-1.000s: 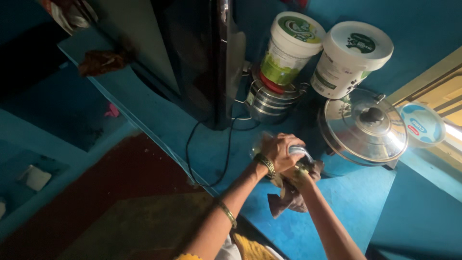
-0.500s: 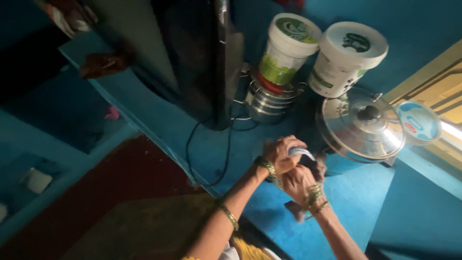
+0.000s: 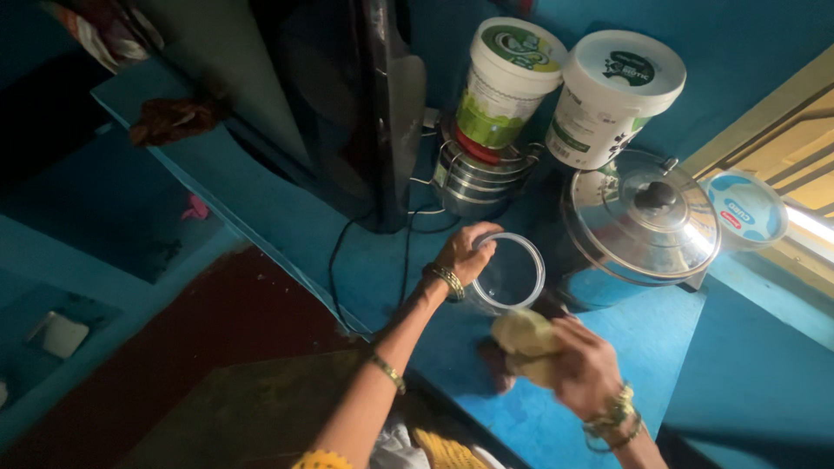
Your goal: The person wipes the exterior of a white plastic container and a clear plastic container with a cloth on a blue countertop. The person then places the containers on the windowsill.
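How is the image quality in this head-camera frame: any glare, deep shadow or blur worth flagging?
Head view: dim overall, the upper left is near black; bright glare on the steel pot lid and at the window edge; the right hand and the pale lump it holds are motion-blurred; the left hand on the clear round lid is sharper; lines tilt, wide-angle.

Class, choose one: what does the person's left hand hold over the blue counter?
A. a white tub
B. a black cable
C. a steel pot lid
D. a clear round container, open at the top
D: the left hand grips the rim of the clear round container, while the steel pot lid sits untouched beside it.
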